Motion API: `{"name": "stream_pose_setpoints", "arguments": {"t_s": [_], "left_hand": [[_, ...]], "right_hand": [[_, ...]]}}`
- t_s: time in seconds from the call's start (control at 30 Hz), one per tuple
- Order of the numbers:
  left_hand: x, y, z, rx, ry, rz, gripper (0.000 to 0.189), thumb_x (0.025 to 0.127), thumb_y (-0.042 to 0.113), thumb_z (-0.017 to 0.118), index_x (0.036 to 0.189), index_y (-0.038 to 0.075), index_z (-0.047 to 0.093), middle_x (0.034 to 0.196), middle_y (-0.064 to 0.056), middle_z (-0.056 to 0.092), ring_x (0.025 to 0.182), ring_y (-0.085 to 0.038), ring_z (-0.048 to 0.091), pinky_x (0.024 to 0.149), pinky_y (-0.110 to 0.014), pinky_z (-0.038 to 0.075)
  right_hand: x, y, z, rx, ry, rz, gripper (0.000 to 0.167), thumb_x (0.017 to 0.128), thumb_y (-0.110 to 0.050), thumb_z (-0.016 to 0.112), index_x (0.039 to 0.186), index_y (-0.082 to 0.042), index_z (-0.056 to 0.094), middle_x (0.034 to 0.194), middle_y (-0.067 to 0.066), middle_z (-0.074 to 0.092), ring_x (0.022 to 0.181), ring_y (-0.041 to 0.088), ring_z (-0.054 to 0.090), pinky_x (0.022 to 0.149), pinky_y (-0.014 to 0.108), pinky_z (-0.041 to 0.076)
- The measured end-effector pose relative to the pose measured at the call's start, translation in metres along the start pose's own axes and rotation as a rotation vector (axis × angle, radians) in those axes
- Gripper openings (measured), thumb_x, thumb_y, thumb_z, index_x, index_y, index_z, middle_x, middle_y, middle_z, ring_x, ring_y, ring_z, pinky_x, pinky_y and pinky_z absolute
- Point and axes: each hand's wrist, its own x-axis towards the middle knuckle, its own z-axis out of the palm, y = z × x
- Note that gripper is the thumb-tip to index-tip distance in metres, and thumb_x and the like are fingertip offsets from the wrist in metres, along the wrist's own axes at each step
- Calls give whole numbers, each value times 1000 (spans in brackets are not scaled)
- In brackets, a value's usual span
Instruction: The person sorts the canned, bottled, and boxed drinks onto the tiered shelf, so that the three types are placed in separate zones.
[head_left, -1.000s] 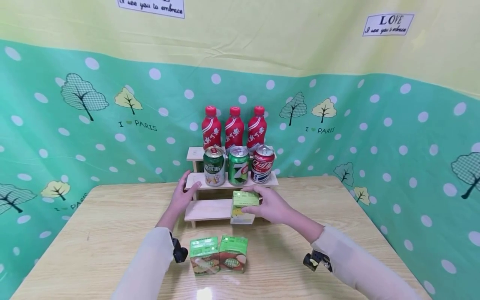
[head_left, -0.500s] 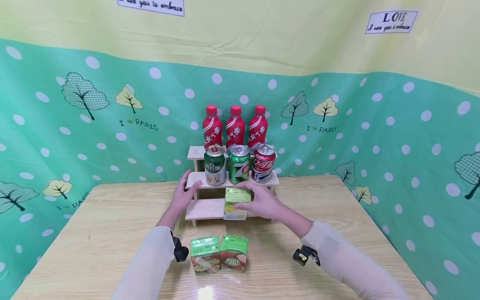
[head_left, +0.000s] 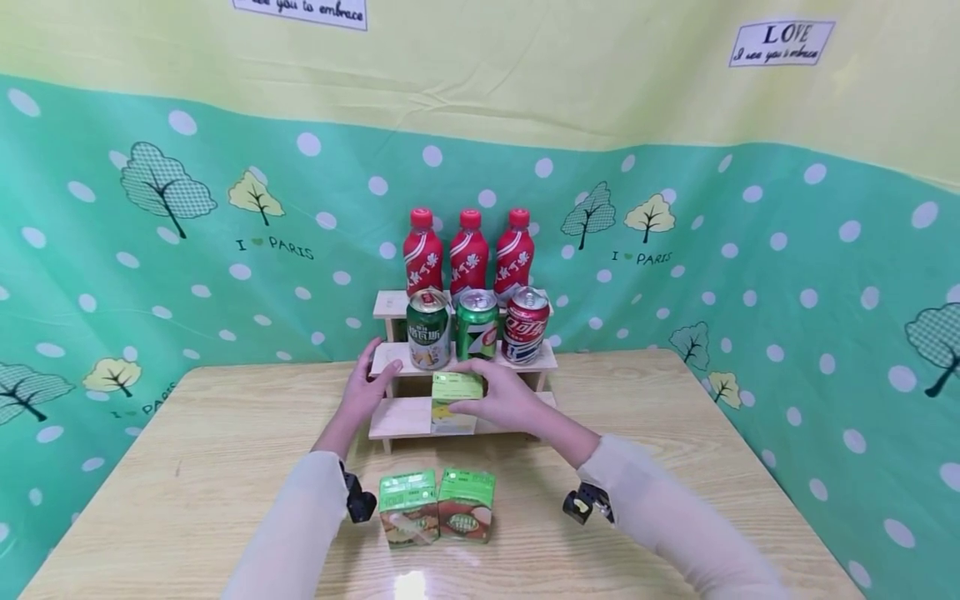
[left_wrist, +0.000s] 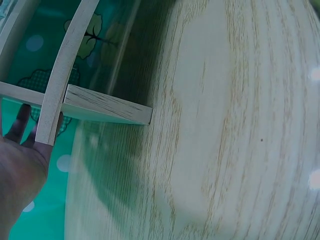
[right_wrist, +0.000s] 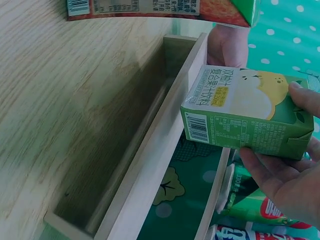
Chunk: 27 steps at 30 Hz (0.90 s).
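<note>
My right hand [head_left: 506, 404] grips a green and yellow juice box [head_left: 444, 414] by its upper part, thumb on the near side. In the head view the box stands upright over the lowest tier of a small wooden stepped shelf [head_left: 399, 418]. The right wrist view shows the juice box [right_wrist: 240, 105] overlapping the tier's front board, fingers beneath it and thumb above. My left hand [head_left: 362, 396] is at the shelf's left end, thumb spread over the middle tier. Straight fingers of the left hand [left_wrist: 22, 167] reach behind a shelf board in the left wrist view.
Two green-topped juice boxes [head_left: 465, 517] stand side by side on the table [head_left: 225, 467] before the shelf. On the middle tier are a dark green can [head_left: 428, 333], a green can [head_left: 477, 329] and a red can [head_left: 527, 329]. Three red bottles [head_left: 469, 258] line the top tier.
My right hand has carried the juice box leftward and slightly back along the lowest tier. The left hand has stayed at the shelf's left end.
</note>
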Motion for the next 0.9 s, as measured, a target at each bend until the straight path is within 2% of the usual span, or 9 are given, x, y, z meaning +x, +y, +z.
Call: {"name": "stream_pose_setpoints", "arguments": {"t_s": [0.27, 0.6, 0.9], "left_hand": [[-3, 2, 1, -6, -3, 0, 78, 89, 47, 57, 151, 30, 12, 148, -22, 30, 129, -38, 40, 107, -48, 37], [-2, 1, 0, 30, 6, 9, 78, 88, 51, 57, 150, 32, 13, 151, -20, 26, 132, -37, 37, 108, -48, 36], [-2, 1, 0, 28, 3, 9, 78, 89, 51, 56, 150, 31, 13, 152, -20, 24, 132, -38, 37, 107, -50, 36]], "right_hand": [[10, -3, 9, 54, -15, 40, 52, 78, -30, 76, 125, -21, 56, 124, 0, 59, 109, 14, 56, 92, 34, 48], [23, -3, 23, 71, 6, 75, 53, 78, -31, 76, 126, -21, 57, 131, 0, 56, 122, 18, 50, 102, 39, 43], [33, -5, 30, 84, 11, 121, 51, 80, -33, 74, 127, -27, 56, 129, -1, 56, 117, 17, 53, 97, 38, 46]]}}
